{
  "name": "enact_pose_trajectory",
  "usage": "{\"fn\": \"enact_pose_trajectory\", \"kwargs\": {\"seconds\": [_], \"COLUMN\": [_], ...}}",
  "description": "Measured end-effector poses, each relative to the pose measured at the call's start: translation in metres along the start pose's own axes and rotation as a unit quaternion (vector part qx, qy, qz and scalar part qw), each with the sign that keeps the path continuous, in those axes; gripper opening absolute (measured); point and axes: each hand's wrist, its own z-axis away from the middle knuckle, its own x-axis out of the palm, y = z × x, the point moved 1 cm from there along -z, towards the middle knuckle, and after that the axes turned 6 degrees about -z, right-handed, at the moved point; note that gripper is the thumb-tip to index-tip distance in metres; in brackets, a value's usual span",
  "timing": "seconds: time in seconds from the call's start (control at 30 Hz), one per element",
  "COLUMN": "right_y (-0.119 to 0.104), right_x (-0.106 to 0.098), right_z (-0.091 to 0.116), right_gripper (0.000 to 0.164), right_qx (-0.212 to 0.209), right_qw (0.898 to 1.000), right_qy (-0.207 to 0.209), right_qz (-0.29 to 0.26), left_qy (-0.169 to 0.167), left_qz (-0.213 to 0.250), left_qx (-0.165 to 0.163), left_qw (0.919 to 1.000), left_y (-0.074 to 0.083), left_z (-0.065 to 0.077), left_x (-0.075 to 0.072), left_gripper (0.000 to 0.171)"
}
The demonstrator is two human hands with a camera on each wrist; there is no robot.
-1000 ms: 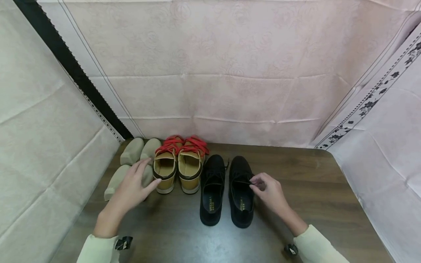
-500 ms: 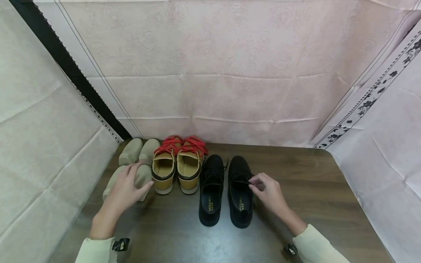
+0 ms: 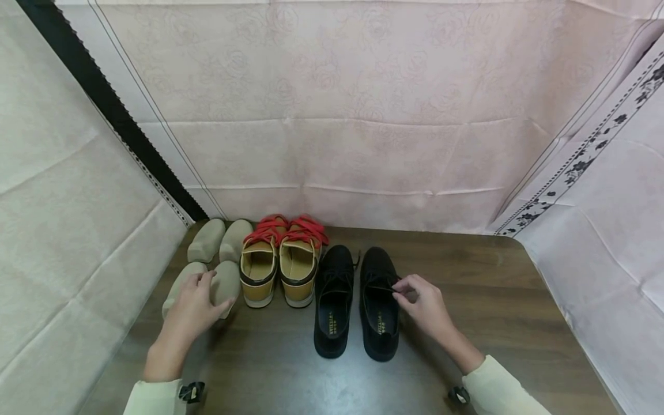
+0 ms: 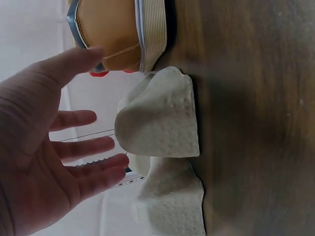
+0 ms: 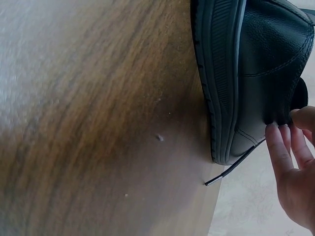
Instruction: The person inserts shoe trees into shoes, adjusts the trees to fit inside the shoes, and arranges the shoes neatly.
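In the head view my left hand (image 3: 194,305) hovers over the nearer pair of moulded grey shoe inserts (image 3: 226,285), fingers spread and holding nothing. The left wrist view shows its thumb and fingers apart, beside the rounded end of one insert (image 4: 157,113). My right hand (image 3: 422,302) pinches the right black shoe (image 3: 380,340) at the side of its opening, thumb and fingertips together. From under these fingers a loose black lace (image 5: 236,164) hangs past the sole in the right wrist view. The left black shoe (image 3: 332,340) stands parallel to it.
Tan shoes (image 3: 258,291) with red laces (image 3: 306,227) stand between the inserts and the black shoes. Two more inserts (image 3: 206,241) lie behind, at the table's left back corner. Pale cloth (image 3: 332,144) hangs along the back and both sides of the wooden table (image 3: 467,271).
My left hand has moved left and back toward me, from beside the tan shoes to over the nearer inserts. The right hand has stayed at the black shoe.
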Motion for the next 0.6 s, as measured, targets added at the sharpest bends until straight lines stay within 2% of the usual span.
{"fn": "enact_pose_trajectory", "kwargs": {"seconds": [0.27, 0.6], "right_y": [0.001, 0.000], "right_x": [0.001, 0.000], "right_z": [0.001, 0.001], "right_gripper": [0.019, 0.019], "right_qx": [0.007, 0.002], "right_qw": [1.000, 1.000], "right_qy": [-0.002, -0.004], "right_qz": [-0.005, -0.002], "left_qy": [0.002, 0.015], "left_qz": [-0.006, 0.013], "left_qx": [-0.018, -0.045], "left_qw": [0.9998, 0.9988], "left_y": [0.000, -0.005], "left_z": [0.002, 0.004], "left_x": [0.005, 0.012], "left_gripper": [0.076, 0.072]}}
